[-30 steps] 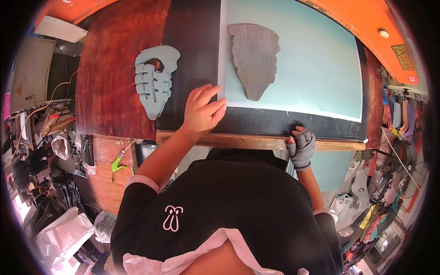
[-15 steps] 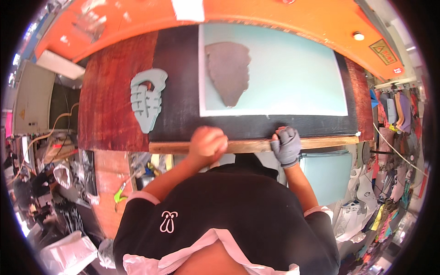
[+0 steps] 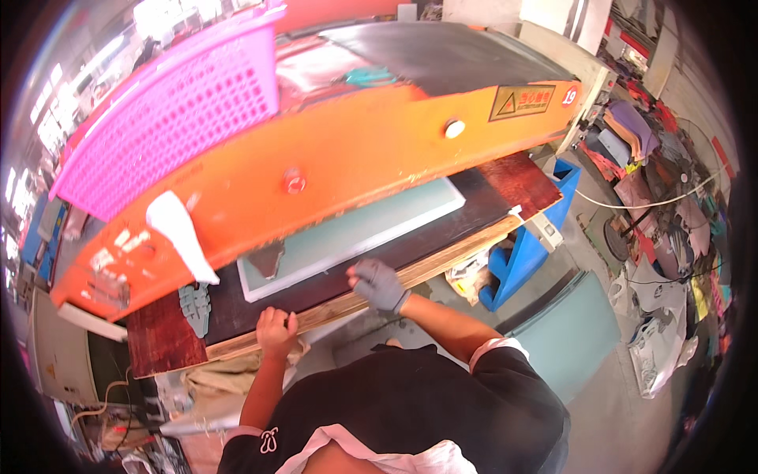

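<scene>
My bare left hand [image 3: 276, 332] is closed in a loose fist at the front wooden edge [image 3: 320, 315] of the work table. In a grey fingerless glove, my right hand [image 3: 380, 286] curls over the same edge further right. Whatever either hand might hold is hidden. Beyond them a pale blue-green sheet with a white rim [image 3: 371, 240] lies on a black mat [image 3: 482, 197]. A dark grey-brown flat piece [image 3: 267, 259] rests on the sheet's left end. Several stacked grey-green cut pieces [image 3: 195, 310] lie left of the mat.
An orange machine beam [image 3: 371, 158] with two round buttons spans the table, overlapping the sheet's far side. A pink basket [image 3: 174, 118] stands on top. Right of me are a blue bracket [image 3: 505, 272], a stack of blue-green sheets [image 3: 572, 336] and heaped scraps [image 3: 647, 229].
My view has swung up and to the right, bringing in the basket and the beam's top. Both hands stay near the wooden edge. The beam now covers more of the sheet.
</scene>
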Tool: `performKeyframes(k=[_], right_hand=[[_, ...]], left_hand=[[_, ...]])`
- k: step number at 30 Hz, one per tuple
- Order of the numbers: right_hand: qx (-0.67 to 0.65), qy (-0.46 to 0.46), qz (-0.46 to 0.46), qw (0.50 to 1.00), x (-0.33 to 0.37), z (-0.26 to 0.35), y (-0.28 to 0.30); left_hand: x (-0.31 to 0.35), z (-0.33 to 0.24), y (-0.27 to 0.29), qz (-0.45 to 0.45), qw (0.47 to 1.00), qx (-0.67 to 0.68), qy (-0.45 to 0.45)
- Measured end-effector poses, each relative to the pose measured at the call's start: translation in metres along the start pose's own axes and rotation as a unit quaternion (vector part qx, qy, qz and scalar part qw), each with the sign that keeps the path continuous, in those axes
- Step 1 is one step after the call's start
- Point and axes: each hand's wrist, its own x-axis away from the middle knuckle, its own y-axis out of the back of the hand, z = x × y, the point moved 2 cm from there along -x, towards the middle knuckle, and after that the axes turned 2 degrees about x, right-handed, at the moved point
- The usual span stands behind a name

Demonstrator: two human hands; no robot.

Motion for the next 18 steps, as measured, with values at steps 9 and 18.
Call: performKeyframes(k=[9, 18], right_hand=[[0.031, -0.16, -0.306, 0.938, -0.117, -0.126, 0.189], [0.126, -0.22, -0.149, 0.956, -0.08, -0.103, 0.142]], left_hand=[[-0.039, 0.058, -0.035, -0.037, 0.998, -0.047, 0.021], [-0.051, 0.057, -0.022, 0.001, 0.997, -0.079, 0.0]])
